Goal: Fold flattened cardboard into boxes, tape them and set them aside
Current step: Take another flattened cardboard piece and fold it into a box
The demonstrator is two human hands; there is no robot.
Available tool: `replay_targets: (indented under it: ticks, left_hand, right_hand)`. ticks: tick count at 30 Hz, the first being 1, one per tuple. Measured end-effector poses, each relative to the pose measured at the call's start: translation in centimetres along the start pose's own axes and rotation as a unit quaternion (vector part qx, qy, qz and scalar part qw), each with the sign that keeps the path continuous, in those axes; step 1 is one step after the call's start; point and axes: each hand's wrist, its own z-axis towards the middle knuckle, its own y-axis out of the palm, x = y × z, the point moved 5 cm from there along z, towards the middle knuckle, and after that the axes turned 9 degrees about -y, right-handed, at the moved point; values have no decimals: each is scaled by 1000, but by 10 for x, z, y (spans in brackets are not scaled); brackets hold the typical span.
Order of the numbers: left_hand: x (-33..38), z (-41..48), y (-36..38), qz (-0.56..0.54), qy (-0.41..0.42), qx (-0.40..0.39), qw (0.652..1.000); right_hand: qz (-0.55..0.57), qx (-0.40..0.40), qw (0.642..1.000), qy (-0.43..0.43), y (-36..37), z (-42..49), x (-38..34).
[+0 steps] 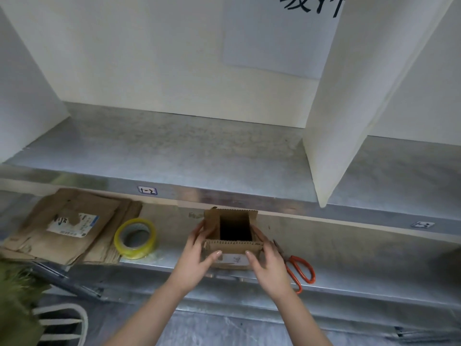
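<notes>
The left hand (197, 255) and right hand (268, 263) grasp the 2 sides of a small open-topped box (234, 222), which seems to rest on the desk (349, 248), with tape (135, 238) and flat cardboard (67, 226) to its left and scissors (299, 268) just right.

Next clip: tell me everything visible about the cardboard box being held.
The cardboard box is small, brown, corrugated, opened into a square tube, dark hollow facing up. Its flaps stand open, ridged edges showing; a white label sits on the near side. It stands upright at the metal shelf, with the left hand and right hand gripping its sides.
</notes>
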Motion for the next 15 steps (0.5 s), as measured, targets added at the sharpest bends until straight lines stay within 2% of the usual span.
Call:
replay_targets:
  ticks: [4, 10, 12, 15]
  left_hand:
    - [-5, 5, -14, -34, -12, 7, 999]
    - [-1, 21, -26, -27, -46, 7, 999]
    - [6, 27, -31, -34, -73, 7, 997]
    - [9, 35, -33, -68, -118, -60, 989]
  right_hand:
    - [45, 25, 998, 31, 1, 4, 0]
    - [99, 45, 990, 89, -9, 23, 1]
    - [104, 24, 987, 117, -13, 31, 1]
    - [101, -50, 986, 119, -13, 43, 0]
